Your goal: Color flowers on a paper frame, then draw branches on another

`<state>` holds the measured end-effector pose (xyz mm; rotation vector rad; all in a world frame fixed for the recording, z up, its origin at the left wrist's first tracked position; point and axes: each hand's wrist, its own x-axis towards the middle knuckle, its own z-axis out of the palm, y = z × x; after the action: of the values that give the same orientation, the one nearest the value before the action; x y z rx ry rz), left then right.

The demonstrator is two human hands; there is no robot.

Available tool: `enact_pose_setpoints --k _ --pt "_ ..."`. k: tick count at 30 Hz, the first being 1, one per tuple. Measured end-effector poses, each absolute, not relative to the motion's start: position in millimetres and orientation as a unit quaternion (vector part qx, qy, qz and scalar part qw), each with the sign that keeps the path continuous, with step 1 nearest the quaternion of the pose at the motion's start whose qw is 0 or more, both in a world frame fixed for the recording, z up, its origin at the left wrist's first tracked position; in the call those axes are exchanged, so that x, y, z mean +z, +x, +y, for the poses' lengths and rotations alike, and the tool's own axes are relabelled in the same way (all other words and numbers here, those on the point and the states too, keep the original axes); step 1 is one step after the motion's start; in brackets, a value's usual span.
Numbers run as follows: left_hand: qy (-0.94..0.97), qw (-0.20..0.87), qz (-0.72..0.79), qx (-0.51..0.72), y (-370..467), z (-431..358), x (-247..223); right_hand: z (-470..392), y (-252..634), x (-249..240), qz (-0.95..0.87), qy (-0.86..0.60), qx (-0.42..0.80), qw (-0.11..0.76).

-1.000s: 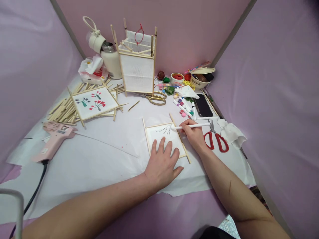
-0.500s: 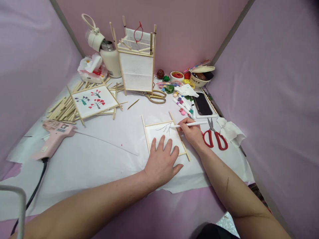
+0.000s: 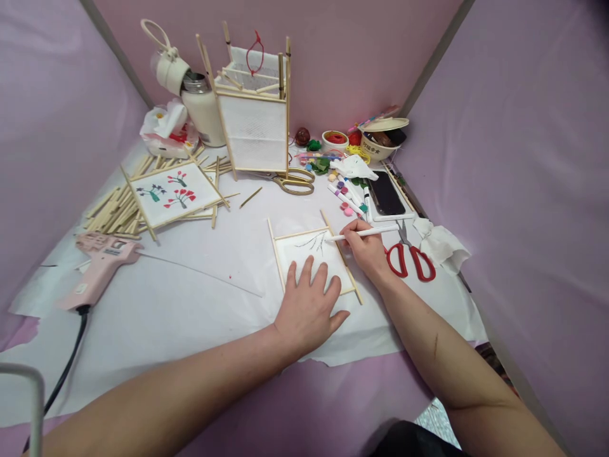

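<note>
A small white panel (image 3: 291, 250) framed with thin wooden sticks lies on the paper-covered table in front of me. Dark branch-like lines run across its upper part. My left hand (image 3: 309, 304) rests flat on the panel's lower half, fingers spread. In my right hand (image 3: 364, 246) is a slim white marker (image 3: 375, 232), pinched between thumb and fingers. Its tip meets or hovers just over the drawn lines near the panel's upper right; I cannot tell which. Just right of that hand lie red-handled scissors (image 3: 421, 263).
At left, a pink glue gun (image 3: 102, 266) lies before a painted flower panel (image 3: 176, 190) and a pile of sticks (image 3: 107, 212). A white lantern frame (image 3: 254, 133) stands behind, beside gold scissors (image 3: 297, 182) and a bottle (image 3: 203, 117). Markers, a phone (image 3: 386, 193) and a bowl (image 3: 378, 152) sit at right.
The view has shifted slightly, so everything on the table sits a little further left. My left hand stays on the panel, and the marker tip remains near the same lines.
</note>
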<state>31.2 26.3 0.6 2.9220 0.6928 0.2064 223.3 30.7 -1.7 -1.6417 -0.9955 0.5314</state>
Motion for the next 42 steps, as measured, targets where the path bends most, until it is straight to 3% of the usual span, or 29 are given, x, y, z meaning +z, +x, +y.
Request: enact_pose_setpoints --k 30,36,42 --pt "0.970 0.066 0.226 0.056 32.4 26.1 1.7 28.7 222.6 -1.3 -0.438 -0.693 0.218 0.529" --pt "0.971 0.066 0.224 0.054 32.7 26.5 1.6 28.2 222.9 -0.3 -0.418 -0.688 0.199 0.558" --pt "0.969 0.068 0.229 0.056 32.4 26.3 1.3 32.6 226.5 4.9 -0.411 -0.645 0.302 0.570"
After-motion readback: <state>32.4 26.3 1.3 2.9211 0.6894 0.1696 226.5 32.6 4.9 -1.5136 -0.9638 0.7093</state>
